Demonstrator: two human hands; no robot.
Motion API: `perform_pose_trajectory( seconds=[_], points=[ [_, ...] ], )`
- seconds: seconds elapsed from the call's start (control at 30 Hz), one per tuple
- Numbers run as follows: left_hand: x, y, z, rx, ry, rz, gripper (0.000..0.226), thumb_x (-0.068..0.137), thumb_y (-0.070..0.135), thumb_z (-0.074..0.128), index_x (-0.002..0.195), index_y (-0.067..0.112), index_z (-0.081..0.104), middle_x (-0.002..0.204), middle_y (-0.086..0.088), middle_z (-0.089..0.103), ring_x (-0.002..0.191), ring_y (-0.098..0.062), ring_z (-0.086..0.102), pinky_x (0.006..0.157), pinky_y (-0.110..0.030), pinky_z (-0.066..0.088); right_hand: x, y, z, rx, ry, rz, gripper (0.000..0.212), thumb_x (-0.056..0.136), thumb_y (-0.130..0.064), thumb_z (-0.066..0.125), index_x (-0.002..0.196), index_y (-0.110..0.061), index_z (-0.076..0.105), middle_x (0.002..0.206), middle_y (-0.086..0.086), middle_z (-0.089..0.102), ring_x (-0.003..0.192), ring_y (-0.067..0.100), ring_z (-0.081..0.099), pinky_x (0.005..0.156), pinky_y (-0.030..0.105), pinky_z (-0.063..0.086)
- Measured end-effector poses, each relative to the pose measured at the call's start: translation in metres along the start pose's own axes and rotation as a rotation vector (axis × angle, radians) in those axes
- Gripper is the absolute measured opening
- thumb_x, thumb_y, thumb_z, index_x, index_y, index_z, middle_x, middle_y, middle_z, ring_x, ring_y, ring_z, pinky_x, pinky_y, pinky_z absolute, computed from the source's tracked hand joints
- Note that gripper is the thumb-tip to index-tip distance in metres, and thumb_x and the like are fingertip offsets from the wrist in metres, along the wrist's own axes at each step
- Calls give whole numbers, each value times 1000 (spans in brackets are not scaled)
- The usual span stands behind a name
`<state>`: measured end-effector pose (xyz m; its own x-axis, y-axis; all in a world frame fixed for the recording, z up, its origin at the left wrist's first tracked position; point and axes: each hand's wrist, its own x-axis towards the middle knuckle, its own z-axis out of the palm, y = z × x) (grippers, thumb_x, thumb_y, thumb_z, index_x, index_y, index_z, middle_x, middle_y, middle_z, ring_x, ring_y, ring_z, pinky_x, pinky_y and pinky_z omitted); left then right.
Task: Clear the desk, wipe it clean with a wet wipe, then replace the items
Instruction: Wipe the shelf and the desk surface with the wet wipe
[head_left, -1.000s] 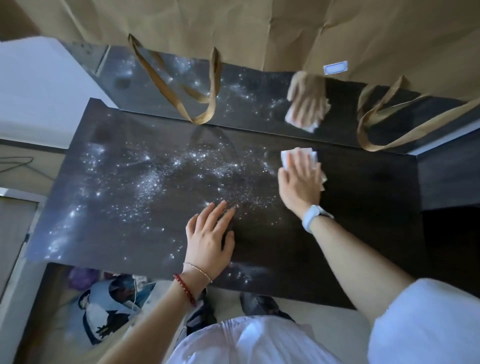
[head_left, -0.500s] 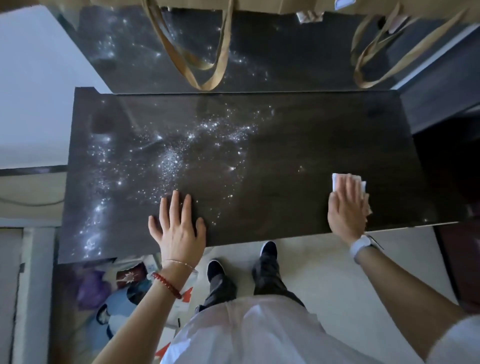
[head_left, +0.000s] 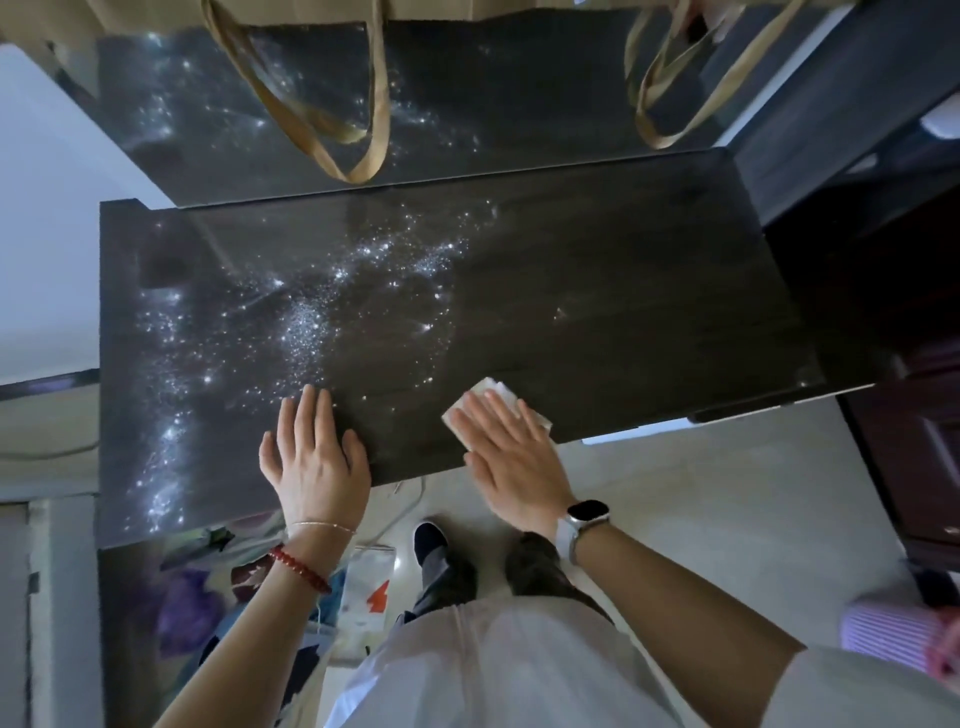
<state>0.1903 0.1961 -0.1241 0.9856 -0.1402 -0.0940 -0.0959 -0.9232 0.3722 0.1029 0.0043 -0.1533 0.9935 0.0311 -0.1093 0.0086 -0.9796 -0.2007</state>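
Right hand (head_left: 511, 462) laid flat, fingers extended and together, pressed onto folded white wet wipe (head_left: 491, 402) at near edge of desk (head_left: 623, 291). Left hand (head_left: 314, 457) spread flat, palm down, nothing gripped, rested on desk just left of wipe. Desk top dark, woodgrained, rectangular; left half dotted with glinting droplets, right half matte. Smartwatch (head_left: 584, 519) worn on right wrist, red bead bracelet (head_left: 301, 569) on left.
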Motion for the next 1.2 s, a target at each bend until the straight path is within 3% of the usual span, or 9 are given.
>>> perform_pose_trajectory(
  seconds=[0.07, 0.27, 0.47, 0.53, 0.63, 0.8, 0.93, 1.07, 1.2],
  points=[
    [-3, 24, 7, -2, -37, 53, 56, 85, 27, 33, 136, 4, 37, 146, -14, 34, 138, -30, 22, 111, -50, 10, -12, 44, -6, 26, 24, 169, 52, 98, -39, -2, 146, -25, 11, 154, 1, 16, 144, 14, -3, 116, 39, 0],
    [-16, 120, 39, 25, -154, 249, 60, 87, 34, 27, 142, 10, 28, 152, -8, 23, 142, -26, 12, 113, -42, -2, -47, 161, -37, 20, -21, 554, 62, 98, -38, -3, 140, -9, 32, 145, 17, 38, 133, 37, 34, 104, 56, 28],
    [-15, 204, 79, 103, -210, 293, 63, 88, 37, 23, 144, 7, 19, 154, -9, 11, 143, -26, 1, 110, -42, -8, -73, 260, -41, -26, -37, 706, 74, 92, -41, -13, 143, -6, 28, 153, 16, 21, 142, 34, 12, 112, 50, 6],
    [-13, 220, 91, 127, -198, 262, 68, 85, 40, 19, 142, 4, 23, 153, -13, 17, 142, -29, 7, 111, -45, -3, -77, 283, -44, -34, -17, 719, 75, 91, -40, -14, 143, -6, 28, 153, 16, 19, 143, 33, 10, 113, 53, 10],
    [-13, 228, 104, 138, -163, 184, 74, 82, 44, 16, 141, 0, 25, 151, -17, 20, 141, -32, 11, 112, -48, 3, -70, 299, -56, 17, 62, 750, 64, 92, -36, 5, 143, -5, 27, 151, 18, 24, 141, 35, 17, 112, 53, 16],
    [-14, 220, 107, 141, -123, 51, 77, 81, 47, 13, 142, 0, 21, 153, -16, 15, 142, -29, 6, 114, -46, 0, -35, 311, -68, 56, 98, 704, 64, 90, -41, 13, 147, -13, 10, 156, 12, 8, 144, 28, 3, 115, 44, 1],
    [-16, 213, 106, 133, -94, -5, 76, 82, 48, 15, 142, 1, 22, 152, -15, 18, 142, -29, 10, 114, -45, 3, 0, 319, -72, 16, 93, 554, 70, 86, -44, 5, 146, -10, 16, 155, 15, 14, 144, 31, 7, 116, 44, 2],
    [-14, 213, 105, 145, -68, -5, 72, 84, 47, 21, 140, 2, 29, 150, -16, 26, 140, -30, 17, 113, -46, 9, 48, 338, -84, 70, 118, 626, 55, 98, -32, 26, 146, -6, 16, 155, 16, 12, 144, 29, 7, 117, 42, 3],
    [-12, 216, 105, 145, -59, -25, 69, 85, 45, 22, 138, 2, 32, 149, -15, 29, 139, -30, 19, 112, -45, 9, 74, 345, -87, 52, 123, 545, 57, 98, -32, 30, 144, -2, 17, 153, 22, 13, 143, 33, 9, 116, 43, 4]
  ],
)
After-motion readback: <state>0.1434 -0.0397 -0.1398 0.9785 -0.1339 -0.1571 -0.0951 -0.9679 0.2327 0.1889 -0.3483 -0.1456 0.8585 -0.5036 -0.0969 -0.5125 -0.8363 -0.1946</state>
